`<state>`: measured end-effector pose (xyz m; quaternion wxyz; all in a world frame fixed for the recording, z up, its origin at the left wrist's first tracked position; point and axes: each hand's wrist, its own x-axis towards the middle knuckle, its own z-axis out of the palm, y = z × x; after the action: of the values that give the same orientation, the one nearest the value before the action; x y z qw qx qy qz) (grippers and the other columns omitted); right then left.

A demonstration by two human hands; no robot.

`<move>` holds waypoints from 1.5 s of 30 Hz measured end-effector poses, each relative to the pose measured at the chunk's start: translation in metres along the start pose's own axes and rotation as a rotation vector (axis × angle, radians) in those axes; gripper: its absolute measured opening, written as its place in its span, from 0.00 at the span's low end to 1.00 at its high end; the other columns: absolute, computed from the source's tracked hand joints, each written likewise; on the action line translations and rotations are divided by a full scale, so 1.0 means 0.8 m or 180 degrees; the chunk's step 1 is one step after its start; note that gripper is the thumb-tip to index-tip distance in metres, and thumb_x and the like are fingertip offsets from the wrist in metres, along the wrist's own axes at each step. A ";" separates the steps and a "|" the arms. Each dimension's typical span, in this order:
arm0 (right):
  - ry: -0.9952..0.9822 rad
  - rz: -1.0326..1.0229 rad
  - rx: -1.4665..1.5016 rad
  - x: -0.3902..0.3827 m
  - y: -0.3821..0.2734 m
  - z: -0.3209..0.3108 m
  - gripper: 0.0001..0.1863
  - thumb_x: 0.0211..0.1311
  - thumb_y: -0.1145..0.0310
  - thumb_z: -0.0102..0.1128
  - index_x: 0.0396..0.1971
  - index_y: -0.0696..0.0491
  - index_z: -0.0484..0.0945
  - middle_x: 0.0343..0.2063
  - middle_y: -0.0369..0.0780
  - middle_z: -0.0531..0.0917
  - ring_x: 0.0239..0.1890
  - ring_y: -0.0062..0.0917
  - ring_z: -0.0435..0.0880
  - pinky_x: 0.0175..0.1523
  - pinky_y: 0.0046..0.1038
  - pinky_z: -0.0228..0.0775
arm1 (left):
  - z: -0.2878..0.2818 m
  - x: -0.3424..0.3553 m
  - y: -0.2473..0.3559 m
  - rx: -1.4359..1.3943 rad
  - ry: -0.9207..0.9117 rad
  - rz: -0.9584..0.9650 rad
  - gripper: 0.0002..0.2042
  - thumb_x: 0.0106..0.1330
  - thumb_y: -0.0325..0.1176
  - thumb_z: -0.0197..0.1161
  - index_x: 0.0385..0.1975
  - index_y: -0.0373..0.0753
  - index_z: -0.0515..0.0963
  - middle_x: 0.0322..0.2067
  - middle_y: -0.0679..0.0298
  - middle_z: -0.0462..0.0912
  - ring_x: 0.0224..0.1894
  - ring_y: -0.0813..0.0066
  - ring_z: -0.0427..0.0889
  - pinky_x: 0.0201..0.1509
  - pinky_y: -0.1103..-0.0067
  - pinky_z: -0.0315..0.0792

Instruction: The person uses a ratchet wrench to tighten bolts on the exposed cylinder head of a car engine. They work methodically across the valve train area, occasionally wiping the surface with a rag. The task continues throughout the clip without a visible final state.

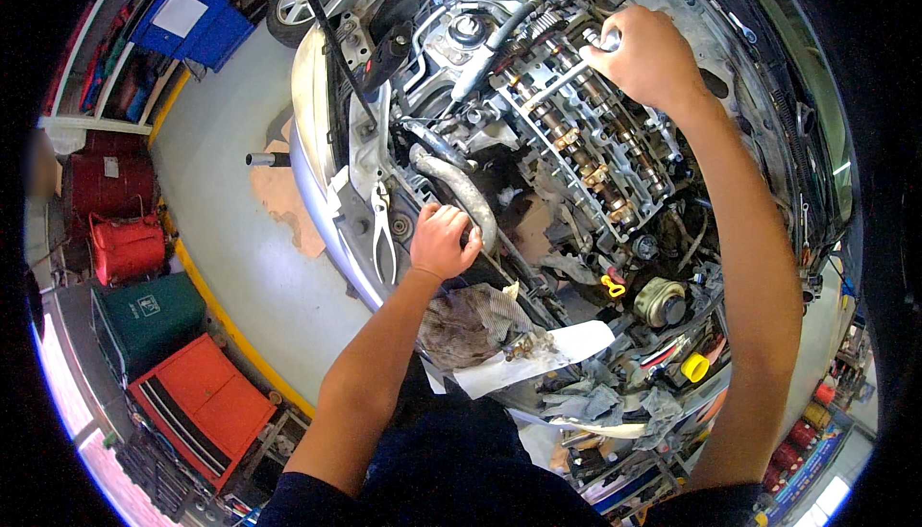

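My right hand [651, 58] reaches over the far right of the opened engine, its fingers closed around a silver ratchet wrench [605, 41]. A straight metal bar [557, 85] runs from beside these fingers across the exposed camshafts [591, 170]; whether it belongs to the wrench I cannot tell. At the front edge of the engine bay, my left hand [446, 242] is curled beside a thick grey hose [463, 191]. What its fingers hold, if anything, is hidden. Just left of it lie long-handled pliers [383, 234] on the front panel.
A dirty cloth [471, 320] and white paper [538, 356] with small parts lie nearest me. A yellow cap [694, 367] sits to their right. The hood prop [331, 42] rises at left. Along the left wall stand a red tool chest [206, 397] and a green bin [149, 325].
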<state>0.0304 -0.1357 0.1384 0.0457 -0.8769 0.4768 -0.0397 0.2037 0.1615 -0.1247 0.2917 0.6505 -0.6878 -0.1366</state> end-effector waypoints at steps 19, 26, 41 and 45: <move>0.0110 -0.1804 -0.0618 0.004 -0.004 0.017 0.22 0.59 0.47 0.77 0.29 0.53 0.87 0.28 0.48 0.89 0.35 0.47 0.91 0.43 0.49 0.83 | 0.000 0.002 0.002 -0.0018 0.0054 0.0007 0.10 0.63 0.39 0.67 0.27 0.39 0.78 0.29 0.58 0.81 0.38 0.56 0.81 0.57 0.62 0.71; -0.0438 -0.0074 -0.0409 0.029 -0.021 0.006 0.29 0.66 0.41 0.71 0.33 0.59 0.90 0.35 0.55 0.91 0.39 0.52 0.92 0.49 0.52 0.83 | 0.002 0.000 -0.001 -0.0021 0.0058 -0.0006 0.11 0.64 0.39 0.67 0.27 0.39 0.78 0.28 0.58 0.80 0.38 0.56 0.81 0.57 0.62 0.71; -0.0674 0.0035 -0.0597 0.025 -0.025 0.002 0.29 0.66 0.42 0.72 0.39 0.59 0.90 0.39 0.56 0.91 0.43 0.53 0.92 0.53 0.52 0.84 | 0.004 0.000 -0.002 -0.0035 0.0063 -0.0022 0.11 0.63 0.40 0.67 0.28 0.39 0.79 0.29 0.58 0.81 0.40 0.57 0.83 0.59 0.62 0.71; -0.0537 -0.0144 -0.0577 0.024 -0.026 0.012 0.28 0.64 0.42 0.73 0.40 0.56 0.90 0.38 0.53 0.91 0.42 0.51 0.92 0.50 0.50 0.85 | 0.003 -0.002 -0.003 -0.0019 0.0077 -0.0006 0.11 0.63 0.40 0.66 0.27 0.39 0.79 0.29 0.58 0.81 0.39 0.57 0.82 0.59 0.62 0.71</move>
<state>0.0592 -0.1402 0.1315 0.0052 -0.8882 0.4530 0.0764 0.2041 0.1619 -0.1286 0.3017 0.6519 -0.6833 -0.1310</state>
